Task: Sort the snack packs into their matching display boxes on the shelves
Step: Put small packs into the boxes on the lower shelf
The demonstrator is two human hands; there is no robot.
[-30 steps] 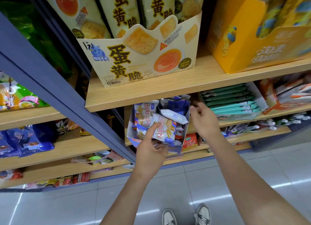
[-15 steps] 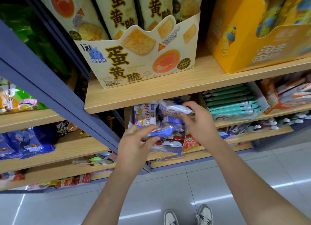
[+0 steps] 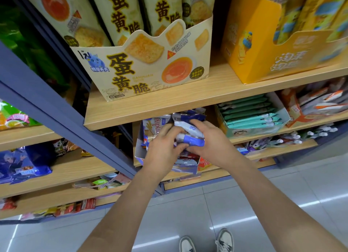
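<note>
Nearest the camera, a pair of grey-and-white shoes (image 3: 225, 239) stands on a glossy pale grey tiled floor (image 3: 188, 210), which carries long streaks of reflected ceiling light. Two bare forearms reach up and away from there toward a shop shelving unit.

The left hand (image 3: 162, 152) and the right hand (image 3: 212, 144) meet at a white-and-blue snack pack (image 3: 190, 135). The left fingers are curled round its left end. The right thumb lies over the top, with the right fingers tucked beneath, so both hands grip it. The pack sits just above the open mouth of a blue-and-white display box (image 3: 139, 152), which is crowded with similar packs standing at odd angles.

That box stands beneath a light wooden shelf board (image 3: 169, 105). To its right on the lower level is a pale box of flat teal packs (image 3: 252, 116), and beyond that lie orange-and-white packs, blurred.

On the board above, a cream display box (image 3: 150, 69) printed with crackers and an egg yolk holds tall matching bags. Just beside it on the right stands a yellow display box (image 3: 263, 63).

A dark blue upright post (image 3: 47, 105) divides this bay from the one on the left. There more wooden shelves carry blue bags (image 3: 22, 165), green bags higher up and small red packs low down.
</note>
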